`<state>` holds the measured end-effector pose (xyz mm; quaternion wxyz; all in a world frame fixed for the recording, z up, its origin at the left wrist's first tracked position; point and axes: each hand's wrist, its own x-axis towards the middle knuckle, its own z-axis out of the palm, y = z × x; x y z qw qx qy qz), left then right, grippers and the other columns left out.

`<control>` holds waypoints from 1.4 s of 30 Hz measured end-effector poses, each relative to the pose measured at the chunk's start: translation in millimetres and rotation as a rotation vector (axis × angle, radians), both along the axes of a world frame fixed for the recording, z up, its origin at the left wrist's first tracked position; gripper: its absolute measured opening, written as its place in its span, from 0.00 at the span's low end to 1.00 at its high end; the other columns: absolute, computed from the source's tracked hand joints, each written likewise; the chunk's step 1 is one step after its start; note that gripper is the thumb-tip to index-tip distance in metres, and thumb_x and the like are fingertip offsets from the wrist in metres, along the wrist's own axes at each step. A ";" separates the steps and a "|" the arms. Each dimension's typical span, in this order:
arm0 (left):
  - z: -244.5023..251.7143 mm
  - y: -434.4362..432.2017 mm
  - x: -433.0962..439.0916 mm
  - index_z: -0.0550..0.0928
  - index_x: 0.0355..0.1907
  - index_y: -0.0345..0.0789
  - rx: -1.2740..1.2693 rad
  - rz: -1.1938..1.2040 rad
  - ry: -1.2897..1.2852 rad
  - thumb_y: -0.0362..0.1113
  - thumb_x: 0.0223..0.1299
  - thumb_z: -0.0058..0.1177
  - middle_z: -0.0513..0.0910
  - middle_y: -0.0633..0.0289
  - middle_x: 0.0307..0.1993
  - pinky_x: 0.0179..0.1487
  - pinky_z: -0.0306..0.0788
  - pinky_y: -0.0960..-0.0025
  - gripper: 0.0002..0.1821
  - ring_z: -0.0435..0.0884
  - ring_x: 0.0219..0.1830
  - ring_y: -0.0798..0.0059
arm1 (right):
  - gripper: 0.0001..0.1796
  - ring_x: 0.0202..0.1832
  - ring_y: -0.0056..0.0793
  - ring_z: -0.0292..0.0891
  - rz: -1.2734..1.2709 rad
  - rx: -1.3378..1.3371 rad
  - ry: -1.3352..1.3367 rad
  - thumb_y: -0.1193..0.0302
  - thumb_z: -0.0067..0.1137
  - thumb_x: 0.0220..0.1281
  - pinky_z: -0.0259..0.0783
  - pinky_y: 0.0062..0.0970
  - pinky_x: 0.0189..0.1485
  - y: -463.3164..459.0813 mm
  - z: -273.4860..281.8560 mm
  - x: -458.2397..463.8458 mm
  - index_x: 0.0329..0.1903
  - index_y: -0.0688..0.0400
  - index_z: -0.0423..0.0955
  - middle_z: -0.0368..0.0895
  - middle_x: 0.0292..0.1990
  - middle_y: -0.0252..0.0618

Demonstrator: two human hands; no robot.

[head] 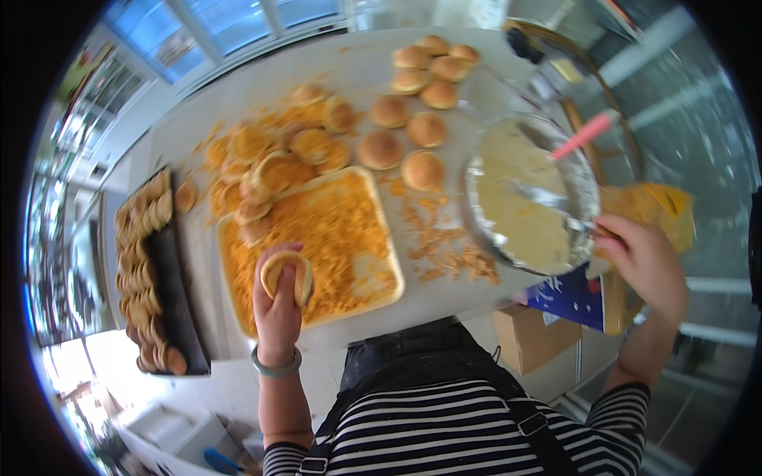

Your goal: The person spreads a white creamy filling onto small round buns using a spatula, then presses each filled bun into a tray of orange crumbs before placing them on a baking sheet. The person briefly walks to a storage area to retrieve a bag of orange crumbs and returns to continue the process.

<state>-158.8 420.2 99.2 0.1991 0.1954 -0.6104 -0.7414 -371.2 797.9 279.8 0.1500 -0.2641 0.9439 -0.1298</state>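
Observation:
My left hand (278,315) grips a small round bun (287,278), folded or split, thumb pressed on its face. Beneath it lies a cream-coloured tray (390,256) spread with orange-yellow crumbs (321,244) that look like meat floss. At the right, my right hand (646,259) holds the handle end of a metal spatula (545,195), whose blade rests in pale cream (518,178) inside a large metal bowl (470,220). A pink-handled spatula (586,135) leans in the same bowl. Crumb-covered buns (280,169) are heaped at the tray's far left edge.
Several plain golden buns (381,150) stand on the table (345,65) between tray and bowl. Rows of buns fill part of a black baking tray (172,273) at the left. Loose crumbs (440,250) are scattered near the bowl. A cardboard box (533,339) sits below the table edge.

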 end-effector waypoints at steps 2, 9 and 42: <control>1.7 24.7 -13.0 0.64 0.70 0.33 -0.085 -0.170 0.001 0.42 0.76 0.44 0.67 0.60 0.68 0.47 0.74 0.73 0.26 0.77 0.49 0.78 | 0.13 0.35 0.44 0.81 0.087 0.114 -0.020 0.73 0.57 0.64 0.74 0.34 0.39 -16.0 -19.8 -9.5 0.51 0.62 0.78 0.85 0.36 0.47; 17.0 65.4 -33.9 0.50 0.77 0.33 0.655 -0.334 0.172 0.46 0.71 0.40 0.52 0.59 0.77 0.75 0.56 0.56 0.37 0.59 0.75 0.65 | 0.14 0.23 0.25 0.79 0.113 -0.050 -0.449 0.75 0.52 0.69 0.72 0.24 0.28 13.0 -13.8 -9.7 0.54 0.62 0.79 0.83 0.27 0.41; -81.3 -65.6 7.6 0.78 0.59 0.37 -1.487 -0.034 -0.355 0.25 0.53 0.53 0.77 0.61 0.54 0.59 0.73 0.62 0.26 0.75 0.57 0.61 | 0.22 0.38 0.39 0.77 0.251 -0.528 -0.105 0.79 0.63 0.58 0.73 0.31 0.42 -85.6 -153.0 120.5 0.57 0.59 0.79 0.81 0.39 0.42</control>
